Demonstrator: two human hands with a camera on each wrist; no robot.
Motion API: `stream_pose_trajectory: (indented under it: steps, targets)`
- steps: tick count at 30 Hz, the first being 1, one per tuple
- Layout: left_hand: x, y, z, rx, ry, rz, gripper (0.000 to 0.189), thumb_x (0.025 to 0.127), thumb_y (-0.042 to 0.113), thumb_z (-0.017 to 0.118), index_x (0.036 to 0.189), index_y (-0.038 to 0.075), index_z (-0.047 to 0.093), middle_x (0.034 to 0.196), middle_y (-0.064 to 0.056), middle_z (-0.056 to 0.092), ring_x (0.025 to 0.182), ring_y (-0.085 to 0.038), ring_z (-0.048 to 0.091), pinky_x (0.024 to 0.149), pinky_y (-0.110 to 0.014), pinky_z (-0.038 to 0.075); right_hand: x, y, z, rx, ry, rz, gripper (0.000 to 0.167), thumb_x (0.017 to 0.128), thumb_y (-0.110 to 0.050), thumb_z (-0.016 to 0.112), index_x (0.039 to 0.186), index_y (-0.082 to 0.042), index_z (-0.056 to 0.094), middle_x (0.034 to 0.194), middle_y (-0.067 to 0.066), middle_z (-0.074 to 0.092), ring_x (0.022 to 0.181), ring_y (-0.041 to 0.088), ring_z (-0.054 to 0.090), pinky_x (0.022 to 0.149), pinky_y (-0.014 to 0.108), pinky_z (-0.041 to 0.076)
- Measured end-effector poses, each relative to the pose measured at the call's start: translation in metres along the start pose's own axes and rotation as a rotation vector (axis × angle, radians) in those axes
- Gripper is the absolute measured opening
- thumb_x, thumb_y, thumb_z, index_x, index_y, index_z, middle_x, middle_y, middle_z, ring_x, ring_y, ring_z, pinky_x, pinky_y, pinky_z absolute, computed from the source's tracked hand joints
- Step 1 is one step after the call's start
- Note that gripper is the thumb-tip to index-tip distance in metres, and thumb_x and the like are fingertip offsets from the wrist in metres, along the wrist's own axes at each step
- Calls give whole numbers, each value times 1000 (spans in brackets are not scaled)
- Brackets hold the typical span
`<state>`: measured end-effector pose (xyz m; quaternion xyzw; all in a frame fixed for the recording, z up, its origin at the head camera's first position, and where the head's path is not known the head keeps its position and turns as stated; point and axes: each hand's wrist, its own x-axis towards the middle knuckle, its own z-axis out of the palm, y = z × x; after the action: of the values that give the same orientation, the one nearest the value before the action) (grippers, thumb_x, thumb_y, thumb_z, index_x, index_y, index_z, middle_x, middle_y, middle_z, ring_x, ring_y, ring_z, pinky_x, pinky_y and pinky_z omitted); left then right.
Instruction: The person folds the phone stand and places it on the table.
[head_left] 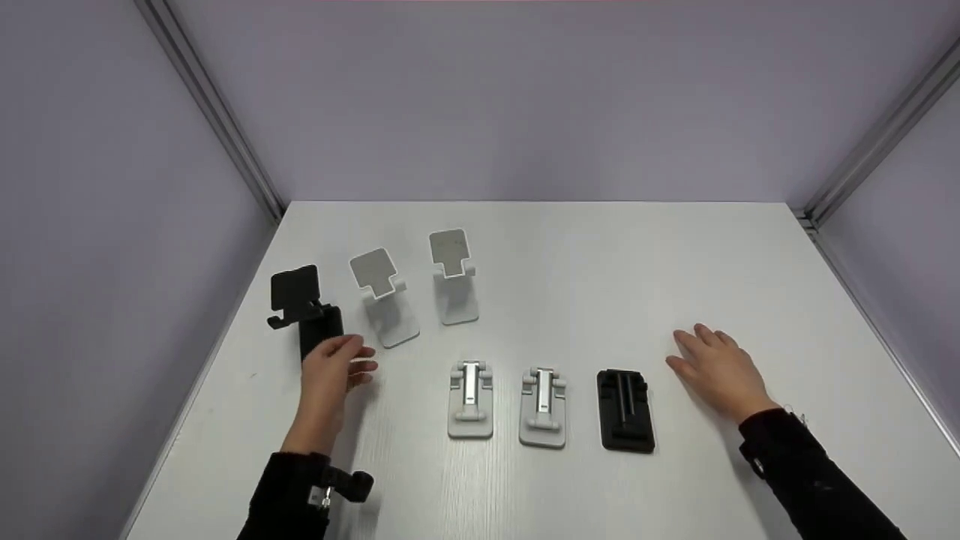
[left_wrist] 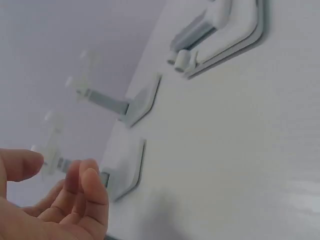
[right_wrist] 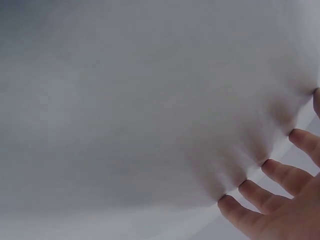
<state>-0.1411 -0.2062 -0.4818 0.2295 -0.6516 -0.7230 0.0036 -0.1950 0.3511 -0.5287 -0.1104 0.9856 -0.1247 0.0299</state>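
My left hand (head_left: 330,375) hovers at the near end of an unfolded black phone stand (head_left: 321,324), overlapping its base in the head view. In the left wrist view the thumb is apart from the loosely bent fingers (left_wrist: 94,192), and nothing lies between them. To the right of that stand, two white phone stands stand unfolded, one tilted (head_left: 394,322) and one straighter (head_left: 456,304). My right hand (head_left: 724,375) rests on the table with fingers spread, fingertips touching the surface. Nearest to it lies a folded black phone stand (head_left: 626,411).
Two folded white phone stands lie in the front middle, a left one (head_left: 471,401) and a right one (head_left: 542,409). The white table (head_left: 585,300) ends at a pale back wall (head_left: 525,105), with side panels at left and right.
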Motion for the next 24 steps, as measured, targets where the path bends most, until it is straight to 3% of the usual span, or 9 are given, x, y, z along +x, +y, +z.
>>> stream_pose_trajectory:
  steps: [4,8,13,17,21,24]
  targets:
    - [5,5,-18,-312,-51,-79,51,106,26,57,146,6,34,120,-9,57,105,-26,65,97,-36,57,0,1,1,-7,15,-2,57,105,-36,57,148,0,49,150,36,40,134,63,35,106,76,34]
    - [10,6,-27,-518,-93,-80,47,105,30,59,141,13,34,129,-10,46,122,-35,58,110,-44,50,0,1,1,-5,20,-1,56,105,-36,57,148,0,49,150,36,40,134,62,35,106,77,34]
    - [17,9,-31,-595,-86,-3,41,107,33,54,139,14,38,127,-6,52,130,-36,56,113,-45,47,0,0,2,3,10,4,57,105,-37,57,149,-1,48,152,35,39,136,62,34,107,77,32]
    - [22,12,-32,-624,-80,42,39,108,32,49,138,8,40,135,-8,52,134,-35,54,114,-43,47,-1,0,1,3,16,4,57,105,-37,57,149,-1,49,151,35,40,135,62,34,106,78,32]
    - [24,15,-33,-700,-38,57,37,108,30,49,138,10,40,140,-11,52,127,-31,60,108,-40,52,-2,-1,1,1,30,-6,57,105,-38,57,148,0,50,150,35,41,135,62,36,106,77,34]
    - [26,15,-35,-782,4,75,37,108,29,51,139,13,37,134,-13,58,117,-32,67,99,-39,57,-2,-1,0,-1,33,-8,58,105,-38,56,148,0,50,151,35,41,135,61,36,107,76,34]
